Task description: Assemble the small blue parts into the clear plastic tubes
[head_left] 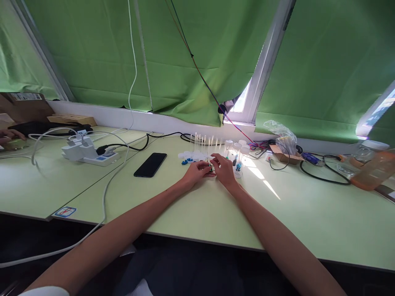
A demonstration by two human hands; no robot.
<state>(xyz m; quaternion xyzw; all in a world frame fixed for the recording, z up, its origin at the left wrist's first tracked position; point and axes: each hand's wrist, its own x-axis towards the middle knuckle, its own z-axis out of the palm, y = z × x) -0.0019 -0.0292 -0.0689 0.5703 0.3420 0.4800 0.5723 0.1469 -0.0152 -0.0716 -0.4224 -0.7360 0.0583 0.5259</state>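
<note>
Both hands meet over the table near its back. My left hand has its fingers closed around a small dark green piece, whose kind is too small to tell. Just to its right, my right hand is bent in a pinch above that piece; whatever its fingertips hold is hidden. Thin clear tubes stand upright behind the hands. White caps and small blue pieces lie left of them. Clear vials with white lids stand beside my right hand, some with blue pieces inside.
A black phone lies to the left. Beyond it sits a white power strip with plugs and cables. A small cardboard box with a plastic bag and an orange bottle are at right. Another person's hand shows far left.
</note>
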